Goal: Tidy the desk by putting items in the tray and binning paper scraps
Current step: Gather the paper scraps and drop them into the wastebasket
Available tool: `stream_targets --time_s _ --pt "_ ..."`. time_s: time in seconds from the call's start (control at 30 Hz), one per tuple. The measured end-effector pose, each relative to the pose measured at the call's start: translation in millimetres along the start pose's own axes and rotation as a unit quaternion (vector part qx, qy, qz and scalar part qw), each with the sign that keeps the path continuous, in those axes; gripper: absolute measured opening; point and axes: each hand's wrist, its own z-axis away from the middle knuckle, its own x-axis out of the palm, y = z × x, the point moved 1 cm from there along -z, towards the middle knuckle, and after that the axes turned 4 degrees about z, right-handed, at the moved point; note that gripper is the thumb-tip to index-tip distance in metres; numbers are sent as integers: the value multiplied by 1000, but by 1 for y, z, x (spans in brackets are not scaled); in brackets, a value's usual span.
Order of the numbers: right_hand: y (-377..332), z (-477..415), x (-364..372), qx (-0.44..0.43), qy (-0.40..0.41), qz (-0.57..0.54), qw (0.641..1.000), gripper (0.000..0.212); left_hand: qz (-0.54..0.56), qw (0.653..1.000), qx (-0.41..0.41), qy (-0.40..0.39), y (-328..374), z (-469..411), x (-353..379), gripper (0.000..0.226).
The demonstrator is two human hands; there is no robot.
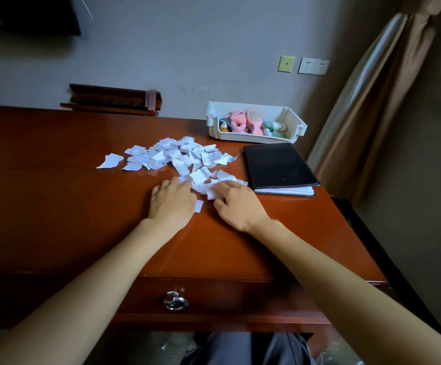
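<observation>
Desk (56,193): one. Hands: two, left hand (170,204) and right hand (240,206), at 6 o'clock of the heap. Paper scraps (177,156): one heap of several dozen, exact count not possible. One stray scrap (199,206) lies between the hands. Tray (297,126): one, at 1 o'clock. Black notebook (277,164): one, at 3 o'clock. Wall plates (286,64): three. Drawer handle (176,301): one.

one view only, head-worn wide-angle camera, sits above the near edge of the desk (56,206) and faces forward and down. close in: both forearms (95,272) enter from the bottom corners, and the left hand (172,204) and right hand (240,206) sit mid-frame at the paper scraps (177,156). upper frame reaches the tray (212,114) at the desk's far right, the wall (187,48) behind and a curtain (372,101) on the right.
</observation>
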Motion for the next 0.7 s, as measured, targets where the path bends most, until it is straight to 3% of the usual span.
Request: stream_targets --time_s 0.13,0.23,0.33,0.47,0.7 --pt "-5 9 -5 4 52 -27 998 43 -51 996 -3 70 -9 24 -6 39" --pt "-6 3 -2 12 43 -12 999 59 9 995 1 96 -11 25 -8 41" --pt "-4 -6 2 38 -23 10 999 63 58 998 -10 4 -11 11 -2 59" --pt "-3 -15 1 17 -51 55 997 50 8 997 -40 -73 -16 -6 3 55" --pt "-4 -14 0 -20 22 97 995 39 -17 998 7 59 -10 -7 2 40"
